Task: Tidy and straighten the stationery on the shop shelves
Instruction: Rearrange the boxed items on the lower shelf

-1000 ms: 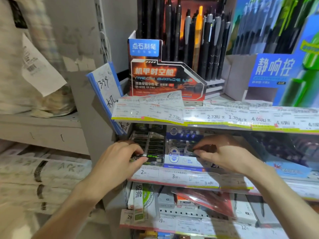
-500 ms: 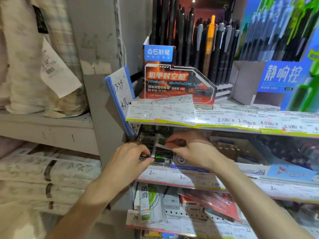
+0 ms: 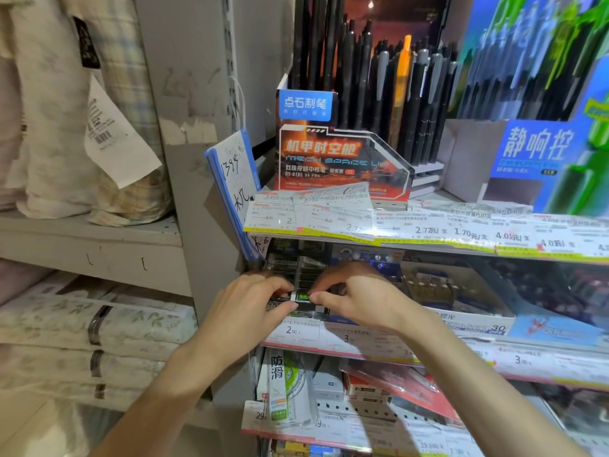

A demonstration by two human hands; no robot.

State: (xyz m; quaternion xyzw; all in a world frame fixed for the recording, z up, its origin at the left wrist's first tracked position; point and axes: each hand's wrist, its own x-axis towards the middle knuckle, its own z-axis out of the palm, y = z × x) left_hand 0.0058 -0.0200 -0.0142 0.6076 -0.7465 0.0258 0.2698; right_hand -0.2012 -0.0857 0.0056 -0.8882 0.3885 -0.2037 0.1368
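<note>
Between both hands' fingers [image 3: 283,286]: eraser pack [image 3: 304,296], pinched at display box front.

I note: price labels [image 3: 428,225] paper under glossy clear plastic strip. Pen display box [image 3: 342,163] glossy printed card. Shelf upright [image 3: 184,94] matt grey painted metal, scuffed. Bedding packs [image 3: 82,328] in shiny plastic wrap.

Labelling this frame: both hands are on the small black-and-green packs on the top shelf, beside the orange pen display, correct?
Not quite. In the head view the left hand and right hand are on the black-and-green packs, but these sit on the shelf below the orange pen display, under the price-label strip, not beside it.
</note>
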